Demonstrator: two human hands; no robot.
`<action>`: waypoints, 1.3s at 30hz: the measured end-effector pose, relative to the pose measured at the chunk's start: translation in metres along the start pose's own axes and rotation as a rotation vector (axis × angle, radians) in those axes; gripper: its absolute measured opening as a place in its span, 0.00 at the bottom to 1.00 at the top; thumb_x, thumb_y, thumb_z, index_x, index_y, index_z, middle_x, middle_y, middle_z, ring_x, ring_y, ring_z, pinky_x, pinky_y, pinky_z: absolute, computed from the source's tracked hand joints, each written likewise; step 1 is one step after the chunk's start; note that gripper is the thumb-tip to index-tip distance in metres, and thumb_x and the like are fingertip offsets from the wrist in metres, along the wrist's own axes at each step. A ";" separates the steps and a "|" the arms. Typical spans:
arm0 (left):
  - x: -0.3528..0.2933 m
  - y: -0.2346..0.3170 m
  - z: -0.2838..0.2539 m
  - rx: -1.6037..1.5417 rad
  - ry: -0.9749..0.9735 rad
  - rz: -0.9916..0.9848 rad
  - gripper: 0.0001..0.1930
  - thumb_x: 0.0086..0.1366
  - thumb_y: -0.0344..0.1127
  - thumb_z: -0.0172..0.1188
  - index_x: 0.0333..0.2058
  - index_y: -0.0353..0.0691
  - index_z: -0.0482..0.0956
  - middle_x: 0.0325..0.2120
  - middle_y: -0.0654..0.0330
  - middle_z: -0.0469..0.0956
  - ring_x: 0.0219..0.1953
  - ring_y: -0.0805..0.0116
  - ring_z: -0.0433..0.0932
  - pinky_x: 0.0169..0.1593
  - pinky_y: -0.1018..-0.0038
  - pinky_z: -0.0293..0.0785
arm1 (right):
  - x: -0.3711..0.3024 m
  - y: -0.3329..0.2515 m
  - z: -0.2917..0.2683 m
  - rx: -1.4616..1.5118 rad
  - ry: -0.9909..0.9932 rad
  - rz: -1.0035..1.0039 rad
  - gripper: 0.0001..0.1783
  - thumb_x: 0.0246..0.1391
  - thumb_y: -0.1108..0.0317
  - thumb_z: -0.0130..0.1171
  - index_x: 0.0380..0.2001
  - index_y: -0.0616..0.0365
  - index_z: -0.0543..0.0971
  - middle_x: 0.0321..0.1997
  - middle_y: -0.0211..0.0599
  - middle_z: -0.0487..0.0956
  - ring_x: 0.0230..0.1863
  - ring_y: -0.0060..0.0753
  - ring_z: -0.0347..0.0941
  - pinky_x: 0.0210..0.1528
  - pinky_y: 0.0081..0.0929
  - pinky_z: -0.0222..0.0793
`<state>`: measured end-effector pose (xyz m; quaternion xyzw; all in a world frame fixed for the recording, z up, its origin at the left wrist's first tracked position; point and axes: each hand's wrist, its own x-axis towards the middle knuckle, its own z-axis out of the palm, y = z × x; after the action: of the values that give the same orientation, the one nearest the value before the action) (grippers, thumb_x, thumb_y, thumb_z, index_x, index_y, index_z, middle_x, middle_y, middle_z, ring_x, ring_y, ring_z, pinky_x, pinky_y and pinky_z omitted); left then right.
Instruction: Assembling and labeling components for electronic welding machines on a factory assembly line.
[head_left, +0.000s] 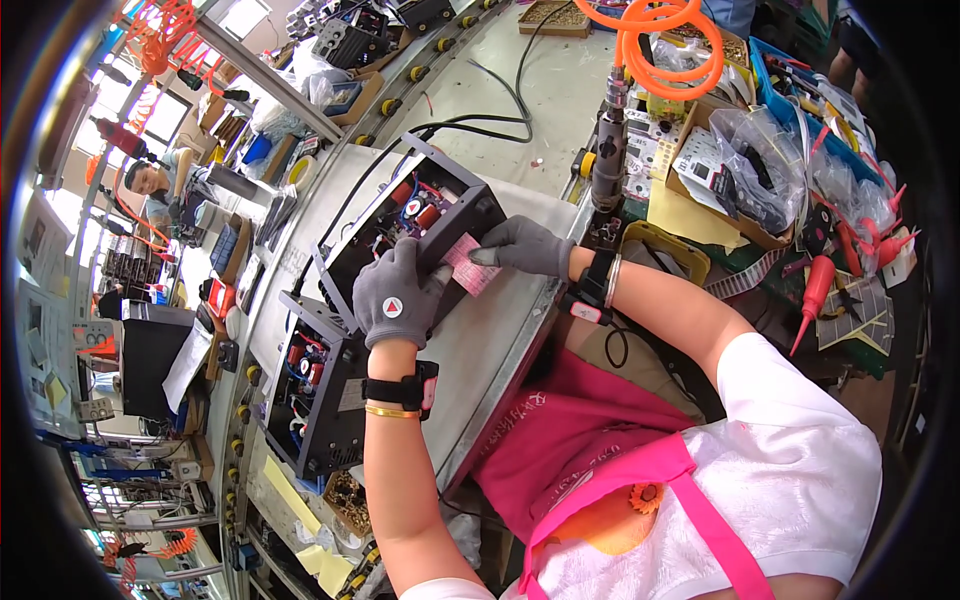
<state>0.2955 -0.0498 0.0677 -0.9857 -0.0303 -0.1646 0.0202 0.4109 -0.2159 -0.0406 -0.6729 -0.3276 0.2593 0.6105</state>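
A black metal device case [462, 232] with an exposed top stands on the workbench in front of me. Coils, wires and a circuit board show inside it. My left hand [395, 295], in a grey glove with a round sticker on its back, curls its fingers over the near edge of this case, the thumb against the outer side. In my right hand [525, 248], also gloved, a pink printed paper slip [470, 268] is pinched by its right edge and lies against the case's near side. A second similar case [318, 390] sits to the left, beside my left wrist.
A power screwdriver [608, 150] hangs from a coiled orange hose [675, 50] at the right. Beyond it are a blue bin [785, 90], plastic bags and red-handled tools [818, 285]. Black cables [520, 110] cross the bench. A co-worker [165, 190] is at the far left.
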 end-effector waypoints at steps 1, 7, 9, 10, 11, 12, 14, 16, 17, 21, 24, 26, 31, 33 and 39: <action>0.000 0.001 0.000 0.005 -0.001 -0.006 0.26 0.47 0.54 0.66 0.40 0.44 0.73 0.26 0.53 0.78 0.29 0.52 0.78 0.33 0.61 0.72 | 0.000 -0.001 0.000 0.001 0.001 0.000 0.20 0.50 0.53 0.62 0.29 0.64 0.81 0.20 0.25 0.72 0.26 0.15 0.64 0.30 0.20 0.63; 0.002 0.010 0.003 0.077 0.040 -0.074 0.23 0.48 0.54 0.65 0.35 0.44 0.74 0.24 0.55 0.78 0.28 0.53 0.78 0.31 0.61 0.72 | 0.001 -0.005 0.001 -0.058 0.028 0.000 0.19 0.49 0.55 0.62 0.29 0.64 0.81 0.21 0.28 0.74 0.26 0.18 0.67 0.32 0.22 0.65; 0.004 0.010 0.004 0.106 0.045 -0.082 0.23 0.48 0.54 0.65 0.34 0.44 0.74 0.23 0.55 0.77 0.27 0.54 0.78 0.30 0.61 0.72 | 0.006 -0.009 0.004 -0.180 0.115 -0.059 0.20 0.47 0.54 0.62 0.29 0.64 0.81 0.23 0.38 0.78 0.28 0.27 0.73 0.35 0.28 0.68; 0.004 0.008 0.006 0.093 0.051 -0.083 0.22 0.48 0.54 0.65 0.33 0.44 0.74 0.23 0.55 0.77 0.27 0.54 0.78 0.30 0.61 0.72 | 0.007 -0.015 0.006 -0.180 0.116 -0.060 0.20 0.47 0.54 0.62 0.29 0.64 0.81 0.23 0.38 0.78 0.28 0.27 0.73 0.35 0.28 0.68; 0.005 0.007 0.006 0.080 0.058 -0.084 0.22 0.47 0.53 0.65 0.33 0.43 0.74 0.23 0.55 0.77 0.27 0.54 0.78 0.30 0.61 0.72 | 0.007 -0.022 0.007 -0.258 0.139 0.035 0.21 0.47 0.52 0.62 0.30 0.63 0.81 0.24 0.42 0.78 0.29 0.32 0.75 0.36 0.30 0.69; 0.005 0.006 0.006 0.080 0.060 -0.082 0.22 0.47 0.53 0.65 0.33 0.43 0.74 0.23 0.55 0.77 0.27 0.54 0.78 0.30 0.61 0.72 | 0.005 -0.032 0.007 -0.337 0.163 0.131 0.22 0.47 0.51 0.62 0.30 0.63 0.81 0.25 0.47 0.79 0.30 0.37 0.76 0.37 0.33 0.69; 0.006 0.005 0.004 0.047 0.025 -0.069 0.21 0.48 0.52 0.65 0.34 0.43 0.74 0.23 0.55 0.78 0.27 0.53 0.78 0.31 0.61 0.72 | 0.005 -0.043 0.001 -0.497 0.115 0.215 0.22 0.47 0.50 0.61 0.30 0.62 0.82 0.25 0.47 0.79 0.29 0.39 0.76 0.37 0.34 0.70; 0.006 0.005 0.003 0.035 0.019 -0.053 0.21 0.48 0.51 0.64 0.35 0.43 0.74 0.23 0.55 0.77 0.28 0.53 0.78 0.32 0.61 0.72 | 0.003 -0.051 -0.009 -0.658 0.067 0.296 0.23 0.47 0.49 0.60 0.30 0.62 0.82 0.25 0.48 0.79 0.29 0.41 0.76 0.37 0.35 0.70; 0.007 0.004 0.003 0.021 0.010 -0.038 0.21 0.48 0.51 0.64 0.36 0.43 0.73 0.23 0.55 0.77 0.28 0.53 0.78 0.32 0.60 0.73 | -0.001 -0.052 -0.016 -0.694 0.081 0.255 0.20 0.48 0.52 0.60 0.31 0.61 0.82 0.25 0.45 0.79 0.29 0.37 0.76 0.36 0.32 0.70; 0.004 0.000 0.000 -0.009 0.001 0.004 0.20 0.45 0.41 0.60 0.39 0.43 0.72 0.25 0.53 0.77 0.29 0.52 0.77 0.34 0.59 0.72 | -0.007 -0.060 -0.017 -0.054 -0.119 -0.028 0.13 0.50 0.61 0.59 0.33 0.58 0.83 0.26 0.34 0.81 0.28 0.23 0.76 0.32 0.23 0.71; 0.001 0.000 -0.004 0.002 -0.027 0.000 0.22 0.43 0.38 0.57 0.41 0.43 0.72 0.25 0.52 0.76 0.29 0.51 0.77 0.34 0.59 0.72 | 0.006 -0.048 -0.001 0.116 -0.247 -0.026 0.11 0.50 0.65 0.59 0.34 0.60 0.83 0.28 0.29 0.81 0.27 0.16 0.74 0.27 0.15 0.69; 0.003 -0.002 -0.001 -0.013 -0.011 0.014 0.22 0.43 0.38 0.56 0.41 0.43 0.72 0.25 0.52 0.76 0.29 0.51 0.76 0.33 0.58 0.72 | 0.006 -0.031 0.005 0.012 -0.231 0.042 0.11 0.46 0.67 0.58 0.33 0.57 0.84 0.24 0.31 0.81 0.21 0.18 0.74 0.22 0.18 0.68; 0.003 0.002 -0.001 -0.102 0.000 0.042 0.18 0.46 0.39 0.54 0.39 0.41 0.73 0.24 0.50 0.75 0.29 0.49 0.76 0.32 0.57 0.70 | -0.022 -0.017 0.000 -0.128 -0.095 0.347 0.15 0.48 0.65 0.55 0.37 0.58 0.82 0.24 0.33 0.79 0.23 0.20 0.74 0.24 0.19 0.70; -0.001 0.001 -0.005 -0.142 0.065 0.118 0.15 0.48 0.41 0.55 0.33 0.40 0.74 0.23 0.51 0.75 0.28 0.49 0.75 0.32 0.58 0.70 | -0.056 -0.021 -0.006 -0.047 -0.015 0.169 0.16 0.50 0.64 0.56 0.41 0.59 0.80 0.24 0.31 0.79 0.21 0.18 0.72 0.22 0.20 0.68; -0.017 -0.005 -0.008 -0.208 0.078 0.142 0.14 0.53 0.42 0.55 0.33 0.39 0.74 0.24 0.49 0.74 0.29 0.46 0.74 0.32 0.57 0.67 | -0.220 0.013 -0.009 0.363 0.243 0.200 0.14 0.55 0.59 0.56 0.33 0.59 0.81 0.29 0.28 0.80 0.25 0.16 0.72 0.28 0.18 0.69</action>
<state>0.2768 -0.0461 0.0698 -0.9750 0.0575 -0.2030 -0.0696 0.2759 -0.3890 -0.0637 -0.6074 -0.1314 0.2904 0.7276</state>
